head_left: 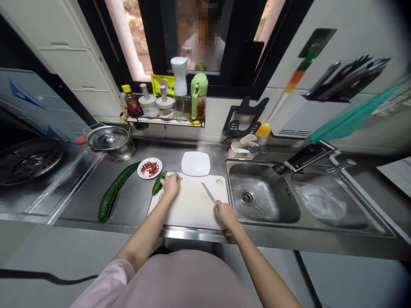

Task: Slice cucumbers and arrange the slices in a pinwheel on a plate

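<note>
My right hand (225, 214) is closed round the handle of a kitchen knife (209, 193), whose blade points up and left over the white cutting board (192, 209). At the board's upper left, my left hand (171, 185) has its fingers curled round a cucumber piece (180, 179); only a pale green bit shows by the fingertips. Next to that hand, a dark green length of cucumber (157, 185) lies at the board's left edge. Some slices (161, 196) are partly covered by my wrist. One round slice (219, 182) sits in the upper right corner.
Left of the board are a long whole cucumber (114, 194) and a white plate (159, 166) of chopped red pieces. A white dish (195, 164) stands behind the board. A steel pot (117, 147) is at the back left. The sink (266, 205) adjoins on the right.
</note>
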`<state>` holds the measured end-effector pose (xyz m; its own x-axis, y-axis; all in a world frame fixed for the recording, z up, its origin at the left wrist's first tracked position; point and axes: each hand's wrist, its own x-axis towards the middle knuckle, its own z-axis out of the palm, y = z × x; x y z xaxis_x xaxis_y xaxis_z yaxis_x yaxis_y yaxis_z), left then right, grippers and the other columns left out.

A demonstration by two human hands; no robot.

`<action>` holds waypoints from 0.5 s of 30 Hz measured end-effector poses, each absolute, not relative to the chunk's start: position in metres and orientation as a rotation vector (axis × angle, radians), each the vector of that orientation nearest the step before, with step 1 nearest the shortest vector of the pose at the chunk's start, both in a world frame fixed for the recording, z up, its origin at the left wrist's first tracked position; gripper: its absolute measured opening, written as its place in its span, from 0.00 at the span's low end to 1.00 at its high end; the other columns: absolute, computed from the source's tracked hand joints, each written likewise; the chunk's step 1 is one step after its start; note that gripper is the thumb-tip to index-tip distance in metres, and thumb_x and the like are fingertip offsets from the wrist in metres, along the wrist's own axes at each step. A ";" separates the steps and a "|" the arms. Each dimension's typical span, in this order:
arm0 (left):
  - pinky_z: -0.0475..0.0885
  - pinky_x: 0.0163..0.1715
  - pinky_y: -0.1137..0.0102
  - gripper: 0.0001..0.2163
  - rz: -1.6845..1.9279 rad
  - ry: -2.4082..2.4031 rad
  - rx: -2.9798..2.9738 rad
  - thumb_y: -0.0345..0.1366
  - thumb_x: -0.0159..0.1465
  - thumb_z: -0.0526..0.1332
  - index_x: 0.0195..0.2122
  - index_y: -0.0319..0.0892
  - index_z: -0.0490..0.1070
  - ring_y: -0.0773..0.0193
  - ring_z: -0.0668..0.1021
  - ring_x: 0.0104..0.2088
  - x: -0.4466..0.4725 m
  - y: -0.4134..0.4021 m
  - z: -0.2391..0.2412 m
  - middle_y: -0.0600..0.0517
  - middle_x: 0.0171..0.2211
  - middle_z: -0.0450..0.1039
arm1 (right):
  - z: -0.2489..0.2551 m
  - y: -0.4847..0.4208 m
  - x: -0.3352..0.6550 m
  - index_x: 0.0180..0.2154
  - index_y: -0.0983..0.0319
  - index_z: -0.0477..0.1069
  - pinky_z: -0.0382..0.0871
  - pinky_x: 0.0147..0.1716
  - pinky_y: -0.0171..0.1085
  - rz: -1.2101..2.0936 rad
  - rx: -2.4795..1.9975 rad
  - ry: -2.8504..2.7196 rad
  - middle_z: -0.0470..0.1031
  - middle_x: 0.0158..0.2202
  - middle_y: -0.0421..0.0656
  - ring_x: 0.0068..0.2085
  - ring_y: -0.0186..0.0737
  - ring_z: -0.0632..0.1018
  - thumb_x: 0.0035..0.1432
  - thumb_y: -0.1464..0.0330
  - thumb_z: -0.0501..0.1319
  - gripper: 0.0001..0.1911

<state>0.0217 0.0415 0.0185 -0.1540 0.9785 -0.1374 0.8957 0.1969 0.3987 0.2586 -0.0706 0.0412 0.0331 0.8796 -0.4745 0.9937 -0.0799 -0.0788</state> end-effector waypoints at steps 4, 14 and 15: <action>0.56 0.47 0.60 0.07 0.357 2.023 1.589 0.34 0.61 0.57 0.38 0.48 0.73 0.57 0.75 0.44 0.026 0.032 0.021 0.52 0.39 0.78 | 0.040 -0.071 0.258 0.48 0.63 0.69 0.66 0.42 0.39 -0.572 2.044 1.928 0.77 0.43 0.53 0.46 0.46 0.78 0.66 0.66 0.44 0.18; 0.58 0.48 0.61 0.06 0.274 1.890 1.619 0.34 0.59 0.59 0.35 0.48 0.75 0.58 0.77 0.41 0.046 0.009 0.006 0.52 0.36 0.79 | 0.043 -0.073 0.258 0.49 0.63 0.68 0.66 0.43 0.39 -0.604 2.049 1.937 0.77 0.44 0.54 0.46 0.45 0.78 0.67 0.67 0.46 0.17; 0.58 0.48 0.60 0.07 0.261 1.902 1.638 0.34 0.59 0.58 0.35 0.48 0.75 0.57 0.77 0.42 0.047 0.009 0.005 0.52 0.36 0.80 | 0.043 -0.073 0.258 0.49 0.63 0.68 0.66 0.43 0.39 -0.602 2.048 1.938 0.77 0.44 0.54 0.46 0.45 0.78 0.67 0.66 0.46 0.17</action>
